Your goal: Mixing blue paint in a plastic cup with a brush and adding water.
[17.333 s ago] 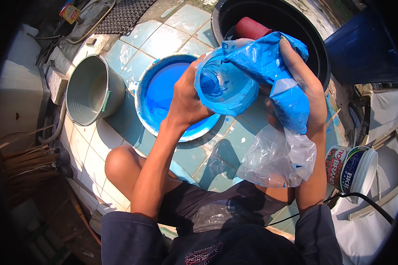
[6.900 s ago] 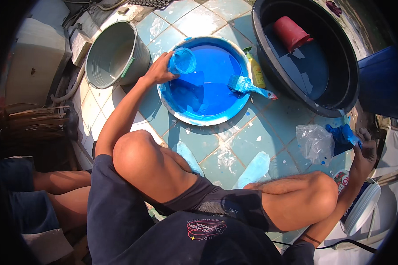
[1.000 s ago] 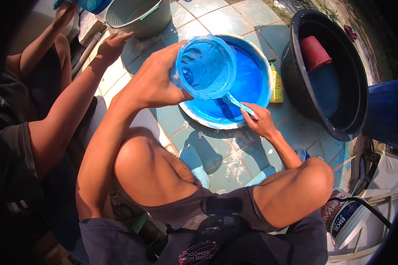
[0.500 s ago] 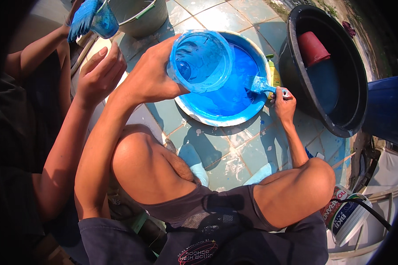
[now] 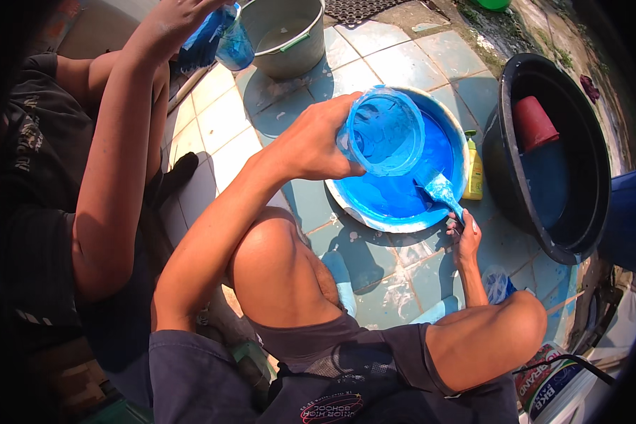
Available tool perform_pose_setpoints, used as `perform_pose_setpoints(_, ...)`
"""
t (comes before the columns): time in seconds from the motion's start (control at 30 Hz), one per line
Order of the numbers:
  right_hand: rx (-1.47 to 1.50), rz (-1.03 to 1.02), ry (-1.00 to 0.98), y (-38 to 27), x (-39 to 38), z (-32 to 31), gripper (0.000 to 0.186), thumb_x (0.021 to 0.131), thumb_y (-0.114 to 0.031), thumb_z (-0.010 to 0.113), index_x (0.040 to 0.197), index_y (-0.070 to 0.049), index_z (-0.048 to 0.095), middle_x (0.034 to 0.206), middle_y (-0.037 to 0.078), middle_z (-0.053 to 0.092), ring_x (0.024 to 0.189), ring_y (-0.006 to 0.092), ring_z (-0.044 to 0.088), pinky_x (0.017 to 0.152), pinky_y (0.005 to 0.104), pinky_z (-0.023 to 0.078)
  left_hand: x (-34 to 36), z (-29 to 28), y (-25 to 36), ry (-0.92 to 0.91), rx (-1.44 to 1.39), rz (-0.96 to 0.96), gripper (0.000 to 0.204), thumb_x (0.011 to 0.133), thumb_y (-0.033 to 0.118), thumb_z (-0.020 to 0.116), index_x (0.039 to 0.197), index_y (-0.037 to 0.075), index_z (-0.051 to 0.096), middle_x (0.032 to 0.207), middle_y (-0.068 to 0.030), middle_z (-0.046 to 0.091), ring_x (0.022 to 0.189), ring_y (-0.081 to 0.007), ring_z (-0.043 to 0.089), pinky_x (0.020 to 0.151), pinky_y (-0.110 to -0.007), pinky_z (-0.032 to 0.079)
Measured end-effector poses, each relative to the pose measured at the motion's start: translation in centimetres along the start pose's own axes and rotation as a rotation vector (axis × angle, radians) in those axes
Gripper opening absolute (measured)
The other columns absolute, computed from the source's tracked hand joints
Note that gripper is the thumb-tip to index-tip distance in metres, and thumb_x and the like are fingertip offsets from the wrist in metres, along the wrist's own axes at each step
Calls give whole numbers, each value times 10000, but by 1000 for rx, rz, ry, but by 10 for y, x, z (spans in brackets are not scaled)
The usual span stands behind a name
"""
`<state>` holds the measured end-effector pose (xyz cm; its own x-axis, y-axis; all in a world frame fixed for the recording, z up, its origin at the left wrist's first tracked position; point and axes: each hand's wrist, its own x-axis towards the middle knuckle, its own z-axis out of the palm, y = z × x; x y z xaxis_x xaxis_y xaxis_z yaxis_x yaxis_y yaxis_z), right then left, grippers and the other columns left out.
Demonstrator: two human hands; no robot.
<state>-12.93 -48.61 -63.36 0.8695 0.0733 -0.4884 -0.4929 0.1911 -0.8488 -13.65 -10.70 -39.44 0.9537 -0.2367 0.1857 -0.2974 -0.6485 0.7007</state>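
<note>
My left hand [image 5: 321, 141] grips a blue plastic container [image 5: 385, 131], tilted with its mouth toward me, above the left part of a round basin [image 5: 396, 225] of bright blue paint. My right hand [image 5: 466, 237] is closed around the handle of a paint-coated brush [image 5: 438, 189] whose bristles dip into the paint at the basin's right. Behind the basin's right side stands a yellow pump bottle [image 5: 475, 177]. At upper left a co-worker's hand [image 5: 184, 18] is raised beside a blue brush [image 5: 198, 46] and a paint-smeared blue container [image 5: 234, 49].
A grey bucket [image 5: 293, 53] stands at top centre. At right a black tub [image 5: 505, 162] holds dark water and a red container [image 5: 533, 124], near a blue bin [image 5: 625, 219]. A white paint pail [image 5: 544, 381] and black cable lie lower right, a plastic bag [image 5: 498, 283] beyond my knee.
Earlier my right hand held a blue bag; now it holds the brush. Since half a second ago it has lowered the brush toward me, and the co-worker's hand has risen. The view has shifted.
</note>
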Motion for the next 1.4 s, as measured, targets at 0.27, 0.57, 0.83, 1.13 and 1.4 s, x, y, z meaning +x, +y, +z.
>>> perform_pose_setpoints(0.27, -21, 67, -162, -7, -5, 14, 413, 1011, -297, 605, 1292, 4, 598, 1132, 100, 715, 782, 74, 614, 659, 218, 500, 0, 2, -2, 6, 31, 23, 743, 672, 213, 890, 1313, 42, 556, 1207, -150, 654, 1097, -292, 646, 979, -383, 500)
perform_pose_setpoints(0.57, 35, 87, -117, -21, -6, 13, 416, 1020, -303, 595, 1301, 4, 597, 1145, 116, 719, 735, 76, 615, 635, 208, 493, -4, -6, 0, -4, 7, -64, 814, 580, 90, 856, 1338, 41, 564, 1251, -181, 659, 1178, -329, 628, 1009, -399, 487)
perform_pose_setpoints(0.83, -415, -289, -160, -24, -13, 10, 359, 1031, -215, 583, 1288, 32, 627, 975, 66, 743, 680, 43, 557, 602, 206, 464, -3, -4, 11, -13, -24, -82, 765, 590, 89, 857, 1304, 55, 585, 1214, -165, 670, 1140, -311, 639, 999, -387, 487)
perform_pose_setpoints(1.13, -518, -342, -112, -21, -31, 3, 337, 1021, -144, 588, 1306, 34, 616, 914, 47, 727, 629, 18, 488, 560, 193, 413, -4, -4, 10, -7, -20, -58, 758, 599, 102, 862, 1301, 44, 584, 1187, -174, 680, 1113, -307, 654, 979, -381, 492)
perform_pose_setpoints(1.4, -84, -134, -110, -40, -28, -9, 390, 1059, -342, 513, 1191, 1, 644, 962, 70, 694, 680, 63, 564, 605, 223, 468, -2, -2, 11, -20, -24, -58, 774, 595, 91, 873, 1311, 39, 583, 1215, -176, 671, 1123, -318, 653, 988, -384, 493)
